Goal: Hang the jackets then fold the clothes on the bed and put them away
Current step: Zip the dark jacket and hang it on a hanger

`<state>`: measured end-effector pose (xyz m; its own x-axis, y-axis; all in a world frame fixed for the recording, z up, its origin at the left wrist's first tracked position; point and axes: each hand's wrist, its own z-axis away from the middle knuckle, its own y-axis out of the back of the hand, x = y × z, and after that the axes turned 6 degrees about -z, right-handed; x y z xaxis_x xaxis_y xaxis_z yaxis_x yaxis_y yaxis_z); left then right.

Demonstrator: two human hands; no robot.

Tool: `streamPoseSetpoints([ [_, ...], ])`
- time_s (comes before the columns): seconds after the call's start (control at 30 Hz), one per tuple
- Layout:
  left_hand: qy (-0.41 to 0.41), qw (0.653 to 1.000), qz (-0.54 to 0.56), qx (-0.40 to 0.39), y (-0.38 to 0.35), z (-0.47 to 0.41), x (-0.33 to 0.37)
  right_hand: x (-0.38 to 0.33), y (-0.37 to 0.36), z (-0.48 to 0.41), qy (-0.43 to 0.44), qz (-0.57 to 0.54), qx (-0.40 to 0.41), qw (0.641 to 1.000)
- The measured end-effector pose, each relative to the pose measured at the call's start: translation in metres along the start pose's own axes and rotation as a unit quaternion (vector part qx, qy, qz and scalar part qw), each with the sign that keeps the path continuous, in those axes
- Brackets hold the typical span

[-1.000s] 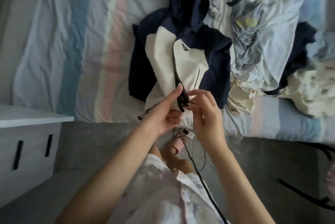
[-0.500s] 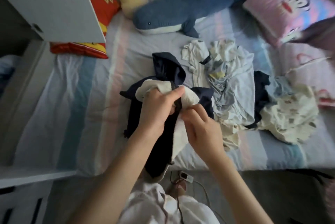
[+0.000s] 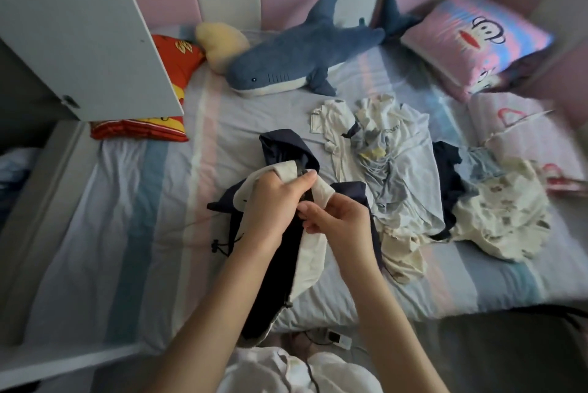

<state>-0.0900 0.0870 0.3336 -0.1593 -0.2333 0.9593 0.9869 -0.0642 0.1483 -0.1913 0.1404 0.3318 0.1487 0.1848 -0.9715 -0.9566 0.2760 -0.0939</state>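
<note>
Left hand [image 3: 270, 201]: curled round the cream upper edge of the jacket, thumb lying along the dark zip line.
Right hand [image 3: 342, 221]: pinching the cream front panel just below and to the right of the left hand, fingers bent inward, knuckles almost touching the other hand.
Jacket [image 3: 286, 262]: navy and cream, bunched and raised between both hands over the near side of the bed; body hanging below the grip and past the mattress edge.
Hood [image 3: 283, 147]: navy, resting on the sheet just beyond the hands.
Drawcord toggle [image 3: 216, 246]: dangling to the left of the left wrist.
Clothes pile [image 3: 401, 170]: crumpled pale and dark garments just right of the jacket, touching it.
Bed [image 3: 143, 217]: pastel striped sheet.
Shark plush [image 3: 302, 52]: lying across the far side.
Pink pillow [image 3: 474, 39]: far right corner.
Red cushion [image 3: 171, 55]: far left, partly behind a white cabinet door [image 3: 73, 27].
</note>
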Motion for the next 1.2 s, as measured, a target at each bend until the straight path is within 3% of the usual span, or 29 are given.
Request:
streamPoseSetpoints([
  [0.17,0.031,0.999,-0.016,-0.011,-0.011,-0.002,0.003,-0.01,0.022,-0.007,-0.013,-0.06,-0.066,0.996],
  [0.27,0.094,0.981,0.152,-0.072,-0.019,0.004,-0.001,-0.006,0.036,-0.007,-0.056,-0.144,-0.051,0.987],
  [0.37,0.101,0.959,0.256,-0.067,-0.017,0.005,-0.012,-0.004,0.048,-0.009,-0.092,-0.197,-0.02,0.976],
  [0.57,0.074,0.964,0.253,-0.036,-0.027,0.022,-0.02,0.005,0.055,-0.005,-0.178,-0.341,-0.029,0.923],
  [0.73,0.113,0.901,0.417,-0.024,-0.037,0.03,-0.014,0.018,0.049,0.001,-0.15,-0.357,-0.052,0.921],
  [0.9,0.098,0.903,0.417,-0.009,-0.042,0.036,-0.009,0.026,0.051,0.001,-0.103,-0.326,-0.037,0.939],
  [1.2,0.067,0.953,0.294,0.017,-0.056,0.053,-0.01,0.018,0.054,0.006,-0.037,-0.274,-0.018,0.961],
])
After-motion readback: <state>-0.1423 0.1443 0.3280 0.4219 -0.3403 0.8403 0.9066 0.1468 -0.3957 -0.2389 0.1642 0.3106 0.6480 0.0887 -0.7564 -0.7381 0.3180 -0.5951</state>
